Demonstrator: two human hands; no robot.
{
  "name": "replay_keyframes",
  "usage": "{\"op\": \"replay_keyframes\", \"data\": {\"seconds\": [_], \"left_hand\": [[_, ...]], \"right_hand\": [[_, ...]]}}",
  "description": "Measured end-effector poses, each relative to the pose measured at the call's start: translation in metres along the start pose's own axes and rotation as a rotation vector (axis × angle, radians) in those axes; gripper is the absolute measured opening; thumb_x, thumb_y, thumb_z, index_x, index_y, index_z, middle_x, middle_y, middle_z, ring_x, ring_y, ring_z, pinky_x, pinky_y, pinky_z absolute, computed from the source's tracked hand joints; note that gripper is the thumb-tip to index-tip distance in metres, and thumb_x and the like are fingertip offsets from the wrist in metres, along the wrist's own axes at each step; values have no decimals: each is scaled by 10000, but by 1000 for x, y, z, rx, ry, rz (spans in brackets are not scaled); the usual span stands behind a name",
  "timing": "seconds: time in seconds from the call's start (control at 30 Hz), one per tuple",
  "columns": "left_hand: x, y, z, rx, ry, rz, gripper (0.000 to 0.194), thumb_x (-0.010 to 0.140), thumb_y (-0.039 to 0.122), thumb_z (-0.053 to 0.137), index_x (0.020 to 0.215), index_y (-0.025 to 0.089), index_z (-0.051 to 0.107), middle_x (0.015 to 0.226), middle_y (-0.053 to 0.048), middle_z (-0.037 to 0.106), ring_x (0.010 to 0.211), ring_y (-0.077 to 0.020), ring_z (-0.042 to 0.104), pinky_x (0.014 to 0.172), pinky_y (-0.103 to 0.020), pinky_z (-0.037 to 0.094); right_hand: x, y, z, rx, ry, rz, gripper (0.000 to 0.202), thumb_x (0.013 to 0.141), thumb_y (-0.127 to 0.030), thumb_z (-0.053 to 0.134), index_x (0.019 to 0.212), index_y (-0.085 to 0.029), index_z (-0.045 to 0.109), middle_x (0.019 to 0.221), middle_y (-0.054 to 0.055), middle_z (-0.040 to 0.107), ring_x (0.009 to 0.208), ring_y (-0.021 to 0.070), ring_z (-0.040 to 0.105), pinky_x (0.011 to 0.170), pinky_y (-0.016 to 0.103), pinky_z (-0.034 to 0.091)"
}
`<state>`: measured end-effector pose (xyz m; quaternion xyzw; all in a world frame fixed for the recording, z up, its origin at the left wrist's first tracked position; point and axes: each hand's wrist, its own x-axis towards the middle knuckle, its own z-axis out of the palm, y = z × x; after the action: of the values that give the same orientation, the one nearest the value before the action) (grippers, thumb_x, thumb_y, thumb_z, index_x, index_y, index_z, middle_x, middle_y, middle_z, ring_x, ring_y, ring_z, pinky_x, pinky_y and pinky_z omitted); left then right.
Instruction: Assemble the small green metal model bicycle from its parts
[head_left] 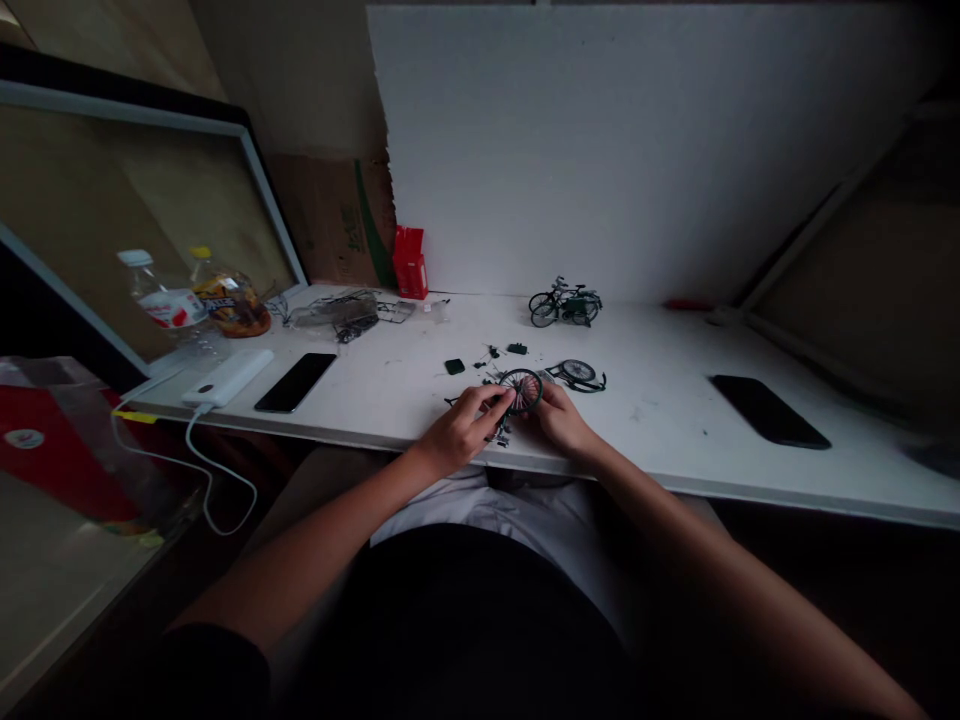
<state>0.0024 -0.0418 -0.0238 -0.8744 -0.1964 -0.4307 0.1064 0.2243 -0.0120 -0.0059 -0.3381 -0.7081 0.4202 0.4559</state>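
Observation:
Near the front edge of the white table, my left hand (456,430) pinches a small spoked toy bicycle wheel (527,388), thumb and finger close to its hub. Fingers of my right hand (564,422) close around the wheel's right side, partly hidden behind it. Below the wheel, dark bicycle parts (501,434) show between my hands; whether they are joined to it I cannot tell. Just beyond lies a partly built model bicycle frame with a wheel (577,372). Small loose parts (493,352), a dark square piece (454,367) and a small dark block (517,349) are scattered around.
Assembled model bicycles (564,304) stand by the back wall. Wire pieces and plastic wrap (341,312) lie left of them, beside a red box (410,263). Two bottles (225,295), a cabled power bank (229,378) and a phone (296,382) occupy the left; a black slab (770,411) lies right.

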Motion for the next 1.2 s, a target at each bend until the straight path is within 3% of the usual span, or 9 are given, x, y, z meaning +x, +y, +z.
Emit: {"op": "replay_keyframes", "data": {"seconds": [0.23, 0.4, 0.5, 0.57, 0.67, 0.8, 1.0, 1.2], "left_hand": [[0, -2, 2, -37, 12, -47, 714, 1035, 75, 442, 1696, 199, 202, 1446, -237, 480, 1390, -336, 513, 1064, -530, 579], [-1, -2, 0, -61, -1, -40, 722, 1028, 76, 459, 1694, 213, 217, 1459, -227, 473, 1389, -332, 519, 1092, -544, 566], [-2, -2, 0, -82, -9, -53, 744, 1012, 65, 485, 1694, 202, 220, 1462, -230, 466, 1391, -334, 515, 1111, -548, 552], [-2, -3, 0, -104, -1, -75, 760, 999, 56, 499, 1693, 213, 230, 1460, -223, 466, 1392, -336, 512, 1119, -554, 545], [-3, -4, 1, -136, 36, -114, 789, 976, 37, 513, 1689, 246, 251, 1440, -201, 471, 1386, -337, 513, 1120, -566, 543], [-4, -4, 2, -153, 40, -131, 794, 972, 38, 520, 1690, 244, 252, 1426, -199, 470, 1374, -333, 520, 1110, -552, 554], [-4, -5, 2, -144, 37, -126, 781, 981, 56, 523, 1689, 249, 253, 1434, -202, 470, 1383, -335, 516, 1112, -556, 550], [-4, -3, 1, -149, -6, -102, 795, 979, 47, 524, 1693, 243, 235, 1463, -211, 462, 1386, -339, 518, 1116, -557, 547]], "right_hand": [[1, -9, 3, 109, -37, -30, 320, 891, -515, 735, 876, -232, 587, 834, 6, 585, 738, 173, 509, 726, 309, 480], [-2, -10, 4, 204, -59, 98, 379, 929, -537, 679, 754, -226, 552, 661, -24, 486, 609, 152, 423, 602, 292, 393], [-3, -10, 3, 237, -87, 124, 454, 987, -544, 599, 677, -222, 520, 616, -17, 475, 600, 155, 442, 611, 299, 399], [-3, -12, 2, 228, -71, 120, 422, 1005, -547, 576, 739, -220, 565, 667, -7, 529, 630, 161, 477, 632, 299, 422], [-3, -15, 0, 213, -44, 111, 303, 945, -528, 684, 934, -232, 620, 800, -3, 603, 693, 167, 529, 669, 295, 461], [-3, -18, -1, 193, -49, 62, 307, 876, -486, 773, 965, -227, 631, 910, 13, 639, 799, 179, 578, 766, 308, 505], [-1, -17, -1, 154, -31, 53, 328, 923, -550, 713, 953, -231, 645, 841, 3, 595, 753, 172, 530, 714, 291, 481], [-1, -14, 0, 87, -54, 80, 496, 1006, -643, 538, 735, -226, 541, 692, -14, 501, 621, 154, 424, 624, 291, 417]]}}
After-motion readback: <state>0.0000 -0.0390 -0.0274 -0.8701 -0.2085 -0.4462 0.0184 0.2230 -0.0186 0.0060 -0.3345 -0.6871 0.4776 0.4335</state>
